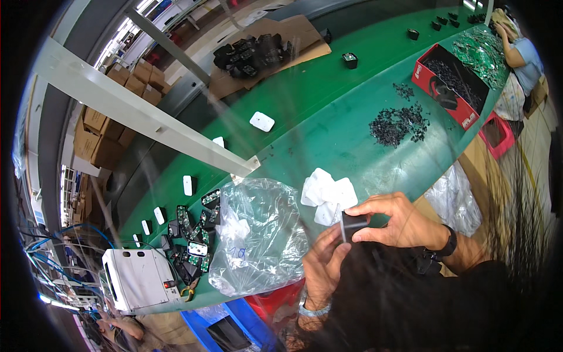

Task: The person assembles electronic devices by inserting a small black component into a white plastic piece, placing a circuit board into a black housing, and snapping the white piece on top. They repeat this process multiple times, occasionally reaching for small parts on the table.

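Pinching black case (355,222): my left hand (324,265) + right hand (402,221) | white plates (329,192) at 11 o'clock | uneven squeeze could slip it

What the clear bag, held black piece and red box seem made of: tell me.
Clear bag: thin, glossy plastic film, by its see-through creases and glints. Black piece: probably plastic, smooth with a soft sheen; coated metal is possible. Red box: likely printed cardboard, its flat wall carrying a picture.
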`<state>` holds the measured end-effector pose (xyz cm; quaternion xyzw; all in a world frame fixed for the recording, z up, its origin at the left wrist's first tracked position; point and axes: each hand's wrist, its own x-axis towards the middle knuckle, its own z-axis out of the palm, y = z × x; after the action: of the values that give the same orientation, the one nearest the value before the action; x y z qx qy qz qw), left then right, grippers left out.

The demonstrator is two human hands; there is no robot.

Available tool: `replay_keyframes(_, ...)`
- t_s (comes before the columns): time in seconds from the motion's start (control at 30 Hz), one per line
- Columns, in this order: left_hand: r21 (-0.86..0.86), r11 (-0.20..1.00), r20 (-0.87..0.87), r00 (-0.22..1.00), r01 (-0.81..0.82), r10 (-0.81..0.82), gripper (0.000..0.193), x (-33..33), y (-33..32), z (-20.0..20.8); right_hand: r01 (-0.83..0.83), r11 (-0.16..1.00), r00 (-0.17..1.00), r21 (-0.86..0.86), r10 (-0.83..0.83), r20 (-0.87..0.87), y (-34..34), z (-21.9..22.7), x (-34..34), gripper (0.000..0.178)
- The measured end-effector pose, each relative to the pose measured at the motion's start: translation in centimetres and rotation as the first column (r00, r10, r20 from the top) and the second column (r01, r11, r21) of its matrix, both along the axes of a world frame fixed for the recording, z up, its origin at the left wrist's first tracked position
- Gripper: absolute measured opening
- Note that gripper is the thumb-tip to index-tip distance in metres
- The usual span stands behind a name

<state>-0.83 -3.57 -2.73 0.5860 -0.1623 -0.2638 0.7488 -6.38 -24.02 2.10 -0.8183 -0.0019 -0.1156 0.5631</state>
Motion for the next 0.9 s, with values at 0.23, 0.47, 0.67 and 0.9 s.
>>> replay_keyframes(0.23, -0.028, 0.999, 0.013, 1.000, 0.020, -0.020, 0.037, 0.0, 0.6, 0.1, -0.020, 1.000, 1.000, 0.022, 0.020, 0.018, 0.3, 0.2, -0.4, 0.044)
replay_keyframes(0.47, 0.058, 0.991, 0.457, 0.886, -0.119, 0.079, 0.039, -0.1, 1.3, -0.5, -0.036, 0.998, 0.979, -0.058, 0.047, 0.197, 1.4, 1.3, -0.6, 0.044)
replay_keyframes(0.67, -0.055, 0.989, 0.544, 0.826, -0.138, 0.145, 0.034, -0.1, 1.5, -0.3, -0.091, 0.993, 0.970, -0.076, 0.106, 0.217, 1.9, 2.0, -0.3, 0.046)
replay_keyframes(0.9, -0.144, 0.976, 0.489, 0.846, -0.161, 0.212, 0.025, -0.6, 1.8, -1.1, -0.100, 0.987, 0.966, -0.126, 0.127, 0.227, 2.6, 2.3, 0.0, 0.044)
